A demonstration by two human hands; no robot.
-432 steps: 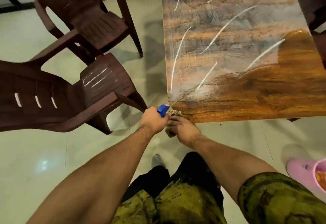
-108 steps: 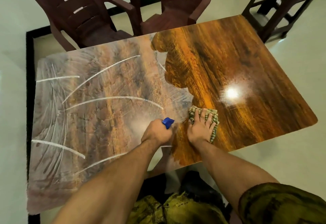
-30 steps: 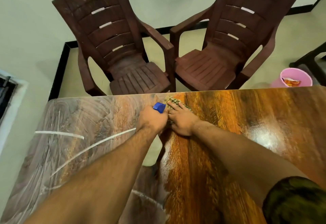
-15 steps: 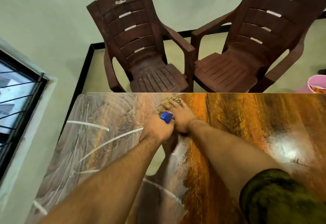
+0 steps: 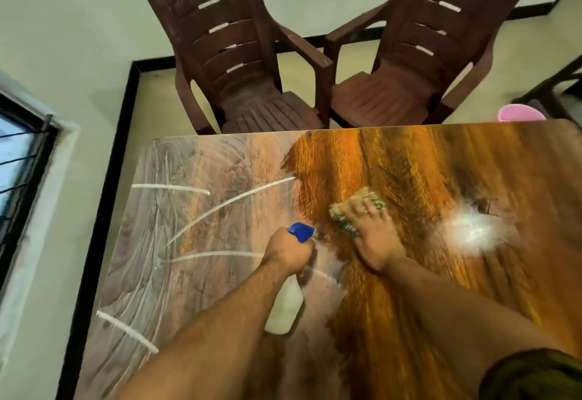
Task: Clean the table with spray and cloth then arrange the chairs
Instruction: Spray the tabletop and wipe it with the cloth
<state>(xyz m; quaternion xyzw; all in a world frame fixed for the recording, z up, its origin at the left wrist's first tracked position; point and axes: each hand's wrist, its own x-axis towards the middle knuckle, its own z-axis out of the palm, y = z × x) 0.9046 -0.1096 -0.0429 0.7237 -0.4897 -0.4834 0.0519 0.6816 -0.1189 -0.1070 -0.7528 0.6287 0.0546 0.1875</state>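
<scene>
The wooden table (image 5: pixel 425 163) fills the lower view; its left half is dull with white smear lines, its right half shines orange-brown. My left hand (image 5: pixel 288 253) grips a spray bottle (image 5: pixel 285 308) with a blue nozzle above the table's middle. My right hand (image 5: pixel 373 239) presses flat on a checked cloth (image 5: pixel 346 210) lying on the tabletop just right of the smeared area. Two dark brown plastic chairs stand beyond the far edge, one at the left (image 5: pixel 239 62) and one at the right (image 5: pixel 419 53), both facing the table.
A pink bucket (image 5: pixel 519 113) sits on the floor past the table's far right corner, beside a dark stool frame (image 5: pixel 554 84). A barred window (image 5: pixel 19 166) is in the wall at the left. A black skirting line runs along the floor on the left.
My right hand has slid the cloth back from the table's far edge toward the middle and to the right. My left hand with the bottle has drawn back with it.
</scene>
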